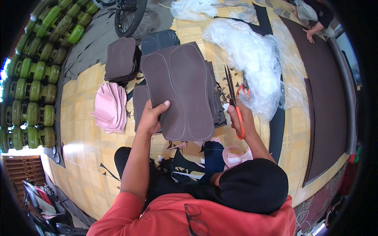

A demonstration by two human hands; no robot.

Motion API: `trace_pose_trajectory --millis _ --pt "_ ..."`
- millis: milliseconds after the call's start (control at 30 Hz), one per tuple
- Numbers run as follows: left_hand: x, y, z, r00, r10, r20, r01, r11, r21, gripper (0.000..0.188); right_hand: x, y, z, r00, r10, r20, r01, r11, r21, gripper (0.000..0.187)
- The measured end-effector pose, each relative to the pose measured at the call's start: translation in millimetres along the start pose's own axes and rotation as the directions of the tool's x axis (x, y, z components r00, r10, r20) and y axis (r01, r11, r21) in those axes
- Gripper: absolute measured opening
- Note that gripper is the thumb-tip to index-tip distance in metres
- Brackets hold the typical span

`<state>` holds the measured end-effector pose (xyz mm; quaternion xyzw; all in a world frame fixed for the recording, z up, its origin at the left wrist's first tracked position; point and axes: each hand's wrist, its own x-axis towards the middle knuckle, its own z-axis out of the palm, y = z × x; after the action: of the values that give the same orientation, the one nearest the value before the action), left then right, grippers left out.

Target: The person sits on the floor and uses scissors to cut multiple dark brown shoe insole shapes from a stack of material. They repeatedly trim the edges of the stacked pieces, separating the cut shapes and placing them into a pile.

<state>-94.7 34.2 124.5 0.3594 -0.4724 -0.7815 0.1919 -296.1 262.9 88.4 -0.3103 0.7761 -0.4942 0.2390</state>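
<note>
Across the tiled floor (pixel 80 131) sprawled clear plastic (pixel 248 59); left of it, there was the outlined brown sheet (pixel 185 94), pinched in my left hand (pixel 151 119)! Farther left fanned pink pieces (pixel 110 108); rightward, my right hand (pixel 246 118) gripped orange-handled scissors (pixel 233 98), blades pointing away.

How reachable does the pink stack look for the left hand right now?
Probably not without letting go: the left hand grips the dark sheet, though the pink stack lies just left, uncovered.
</note>
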Motion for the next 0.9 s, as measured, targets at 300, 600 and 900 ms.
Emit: trace_pose_trajectory --millis 300,600,900 --pt "-14 -3 4 0.975 -0.187 0.122 0.164 0.971 0.173 0.048 5 -5 -2 0.986 -0.164 -0.026 0.162 0.985 -0.061 0.037" --pt "-17 0 6 0.956 -0.261 0.138 0.220 0.942 0.255 0.050 5 -8 -9 0.963 -0.271 0.002 0.269 0.956 -0.120 0.037" --pt "-15 5 -11 0.951 -0.280 0.133 0.236 0.932 0.275 0.058 0 -11 -18 0.987 -0.112 0.113 0.124 0.987 -0.102 0.039"
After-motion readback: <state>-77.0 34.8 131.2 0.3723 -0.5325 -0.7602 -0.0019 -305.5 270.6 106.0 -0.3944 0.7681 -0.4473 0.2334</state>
